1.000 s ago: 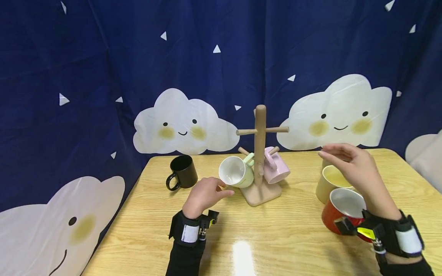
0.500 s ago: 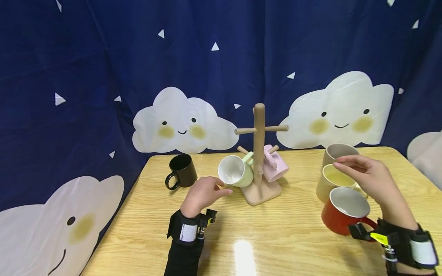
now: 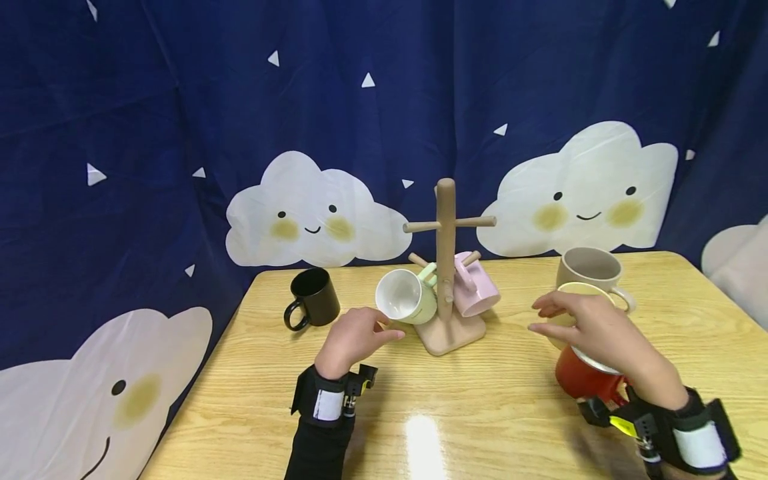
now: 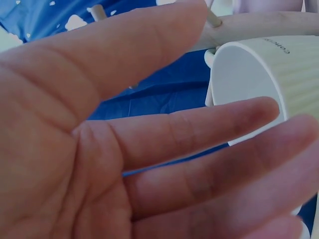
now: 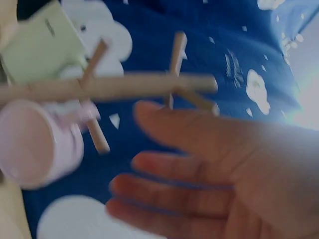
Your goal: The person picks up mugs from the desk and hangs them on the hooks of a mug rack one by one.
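My left hand (image 3: 354, 339) is held beside the pale green mug (image 3: 427, 308), fingers extended and overlapping its rim in the left wrist view. That mug hangs tilted on a lower peg of the wooden mug rack (image 3: 445, 250), its white inside facing me. A pink mug (image 3: 478, 291) hangs on the rack's other side. My right hand (image 3: 600, 333) is over the row of mugs at the right with nothing in it, thumb and fingers apart. It partly hides the yellow mug (image 3: 581, 288) and the red mug (image 3: 579, 375).
A black mug (image 3: 319, 297) stands at the back left of the wooden table (image 3: 492, 413). Behind the yellow mug, a grey mug (image 3: 591, 265) stands at the back right. The rack's upper pegs (image 3: 476, 221) stick out sideways. A navy cloud-print curtain (image 3: 336, 120) hangs behind the table.
My right hand first drew back to the right and down from near the grey mug, then moved left across the yellow and red mugs. My left hand has stayed beside the pale green mug.
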`<state>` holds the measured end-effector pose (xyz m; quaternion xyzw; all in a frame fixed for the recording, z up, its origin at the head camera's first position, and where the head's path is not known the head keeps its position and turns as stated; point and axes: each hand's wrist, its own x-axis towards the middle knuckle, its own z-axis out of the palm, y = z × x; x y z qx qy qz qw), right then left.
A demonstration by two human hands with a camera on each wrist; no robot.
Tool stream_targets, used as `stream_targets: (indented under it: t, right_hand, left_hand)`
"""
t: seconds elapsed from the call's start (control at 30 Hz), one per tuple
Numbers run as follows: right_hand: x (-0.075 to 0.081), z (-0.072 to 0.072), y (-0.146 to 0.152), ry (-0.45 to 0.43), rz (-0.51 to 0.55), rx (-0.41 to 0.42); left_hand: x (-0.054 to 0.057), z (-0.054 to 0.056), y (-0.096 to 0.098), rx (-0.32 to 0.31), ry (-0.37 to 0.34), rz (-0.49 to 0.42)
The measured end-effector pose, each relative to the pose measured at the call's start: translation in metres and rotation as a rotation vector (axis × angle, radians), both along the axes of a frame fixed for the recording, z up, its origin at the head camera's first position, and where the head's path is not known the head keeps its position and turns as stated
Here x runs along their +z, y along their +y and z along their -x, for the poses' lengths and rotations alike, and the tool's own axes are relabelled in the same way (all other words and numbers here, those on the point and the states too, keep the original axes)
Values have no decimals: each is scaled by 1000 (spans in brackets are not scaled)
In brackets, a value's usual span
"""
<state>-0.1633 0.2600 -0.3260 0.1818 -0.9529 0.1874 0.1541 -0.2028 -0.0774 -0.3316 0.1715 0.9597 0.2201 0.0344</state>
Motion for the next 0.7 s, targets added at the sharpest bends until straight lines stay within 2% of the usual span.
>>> stream_targets:
  t: [0.1,0.4,0.5,0.53,0.6,0.7]
  right_hand:
    - [-3,2,-9,-59,-43,25]
    - [-8,5,-13,-90,-67,42]
    - [-8,5,-14,-98,-73,39]
    - [-8,5,-14,-102,-73,38]
    - [-8,4,-13,-111,-73,28]
    - [-8,3,-12,-118,-70,23]
  left_hand:
    - [-1,-1,1,-3,13,10]
    - [0,0,-3,-6,9,-10]
    - [2,1,-10,16,34,-51]
    - [3,2,-14,39,56,-88]
    - [4,4,-24,114,151,-172]
    - [4,10,-49,311,361,-368]
